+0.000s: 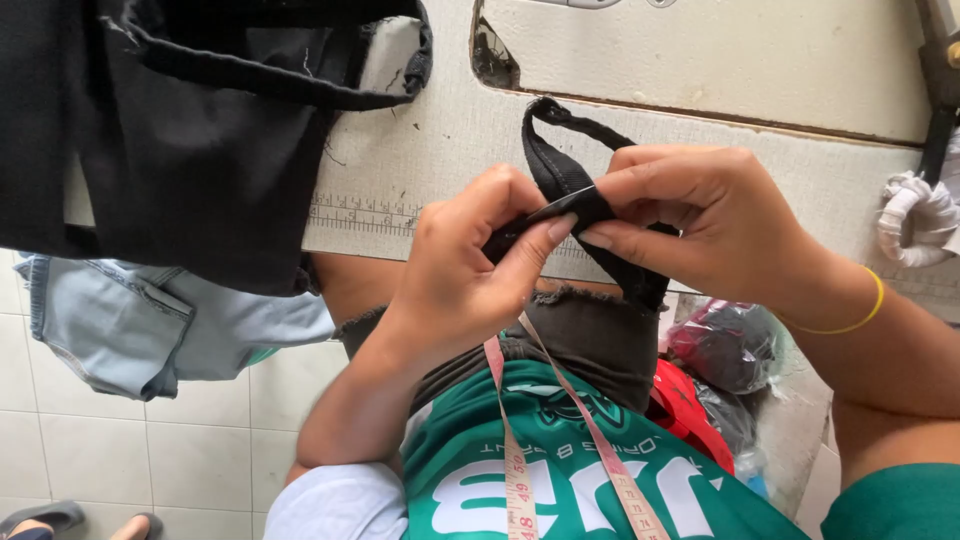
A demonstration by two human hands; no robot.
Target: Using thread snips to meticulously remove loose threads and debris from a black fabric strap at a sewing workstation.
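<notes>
2 hands meet over the near edge of a pale sewing surface (pixel 440 140), both pinching a looped black fabric strap (pixel 565 180). The left hand (pixel 460 270) has its thumb and fingers pressed together on the strap's fold at the middle of the scene, and the right hand (pixel 700 220) grips the same fold from the right with fingertips closed on it. The loop of the strap rises toward the far side and lies on the surface, while 1 tail hangs down over the near edge. A yellow band (pixel 860 310) circles the right wrist. A printed ruler strip (pixel 360 213) runs along the surface's near edge. To the far left, a black garment (pixel 190 140) drapes over the surface, with a light blue denim piece (pixel 130 320) hanging below it. A pink measuring tape (pixel 515 470) lies over the person's green shirt (pixel 580 470).
</notes>
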